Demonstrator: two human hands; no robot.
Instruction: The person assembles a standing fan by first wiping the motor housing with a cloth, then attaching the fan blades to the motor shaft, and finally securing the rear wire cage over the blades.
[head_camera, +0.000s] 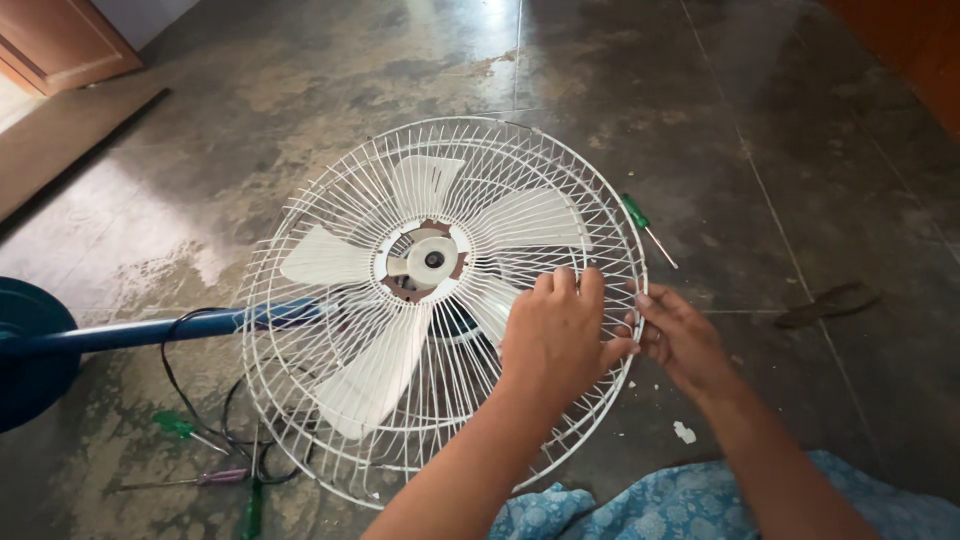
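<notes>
Fan: a pedestal fan (440, 300) is lying on its back on the floor (700, 120), its round white wire guard (330, 210) facing up and its white blades (530, 220) showing through the wires.
Hub: the white round hub (432, 259) is sitting at the middle of the guard, with a brownish part showing around it.
Left hand: the left hand (560, 335) is resting on top of the guard near its right rim, fingers curled down over the wires and gripping them.
Right hand: the right hand (680, 335) is reaching in from outside the guard and pinching at the rim (640, 290) just beside the left hand; whether anything small is between its fingers, I cannot tell.
Pole and base: the blue pole (150, 330) is running from under the guard toward the floor's left edge, ending at the dark blue round base (25, 350).
Cable: a black cable (175, 385) is looping on the floor below the pole.
Tools: a green-handled screwdriver (640, 220) is lying just beyond the guard's right rim; another green-handled screwdriver (180, 428) and a purple-handled one (215, 477) are lying near the cable.
Cloth: blue patterned cloth (680, 505) is showing at the near edge, under the forearms.
Scrap: a small white scrap (685, 433) is lying on the floor near the right forearm.
</notes>
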